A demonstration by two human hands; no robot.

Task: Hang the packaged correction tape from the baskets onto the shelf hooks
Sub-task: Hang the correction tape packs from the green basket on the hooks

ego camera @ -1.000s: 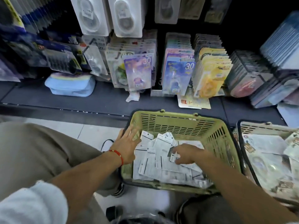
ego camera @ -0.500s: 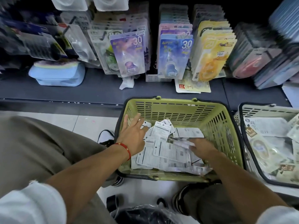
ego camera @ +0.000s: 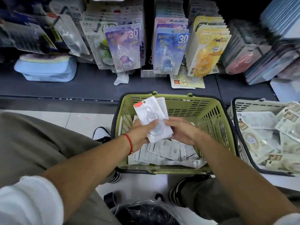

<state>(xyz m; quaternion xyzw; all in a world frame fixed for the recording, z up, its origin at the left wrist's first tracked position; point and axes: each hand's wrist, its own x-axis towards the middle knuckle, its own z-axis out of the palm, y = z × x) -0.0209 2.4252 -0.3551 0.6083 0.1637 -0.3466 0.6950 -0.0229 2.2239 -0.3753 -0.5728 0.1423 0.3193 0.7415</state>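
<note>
Your left hand (ego camera: 139,135) and right hand (ego camera: 181,132) both grip what appear to be two white blister-packed correction tapes (ego camera: 153,120), fingers curled, above the green slatted plastic basket (ego camera: 203,111).

Both forearms are bare. White sleeves are pushed up: the left sleeve (ego camera: 27,202) is bunched at the lower left corner, and only the edge of the right sleeve (ego camera: 289,220) shows at the lower right. A thin red string bracelet (ego camera: 129,143) circles the left wrist. The trousers (ego camera: 40,140) are olive-grey, loose-fitting fabric. The shoes are dark with white trim; the left shoe (ego camera: 102,134) shows a white upper with a black outline, the right shoe (ego camera: 176,190) a striped side
</note>
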